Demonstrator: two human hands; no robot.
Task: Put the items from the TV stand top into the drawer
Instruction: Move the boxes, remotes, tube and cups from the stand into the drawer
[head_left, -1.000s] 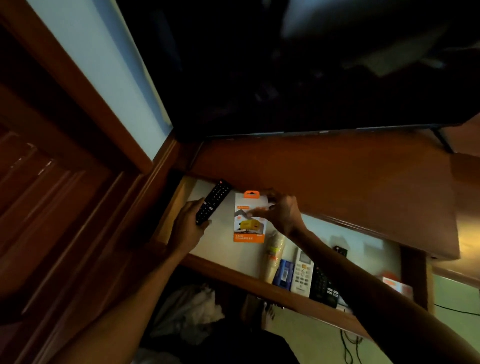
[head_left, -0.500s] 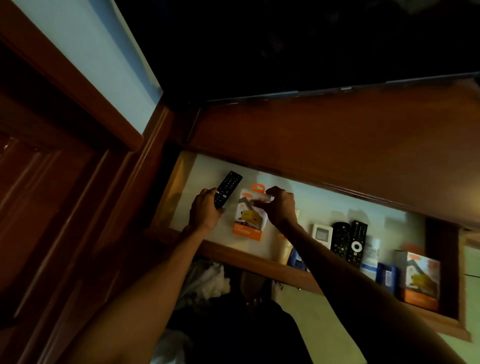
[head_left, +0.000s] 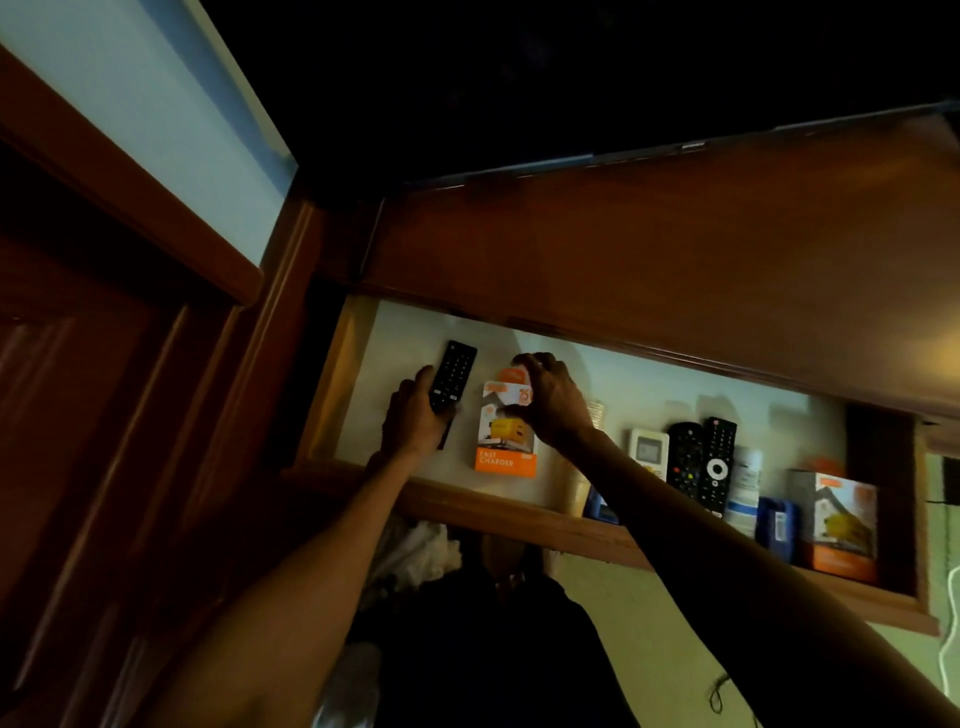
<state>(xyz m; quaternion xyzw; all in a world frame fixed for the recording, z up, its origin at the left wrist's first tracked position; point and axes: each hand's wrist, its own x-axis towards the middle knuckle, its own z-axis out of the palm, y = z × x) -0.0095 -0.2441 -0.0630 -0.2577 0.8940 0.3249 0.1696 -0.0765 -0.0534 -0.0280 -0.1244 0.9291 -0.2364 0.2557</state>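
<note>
The drawer (head_left: 519, 512) of the wooden TV stand (head_left: 649, 270) is pulled out under the stand's top. My left hand (head_left: 413, 418) is inside at the drawer's left end and grips a black remote (head_left: 454, 374) that lies on the pale drawer floor. Just to the right, my right hand (head_left: 548, 402) is closed on the upper part of an orange and white fast charger box (head_left: 501, 447), which rests on the drawer floor.
Further right in the drawer lie a white remote (head_left: 648, 449), two black remotes (head_left: 701, 460), a white bottle (head_left: 744, 491), a blue box (head_left: 776, 525) and a second charger box (head_left: 844, 525). The dark TV (head_left: 519, 78) stands above.
The view has tilted down, showing more of the drawer's right side. Both hands stay on the remote and the charger box, shifting them only slightly on the drawer floor.
</note>
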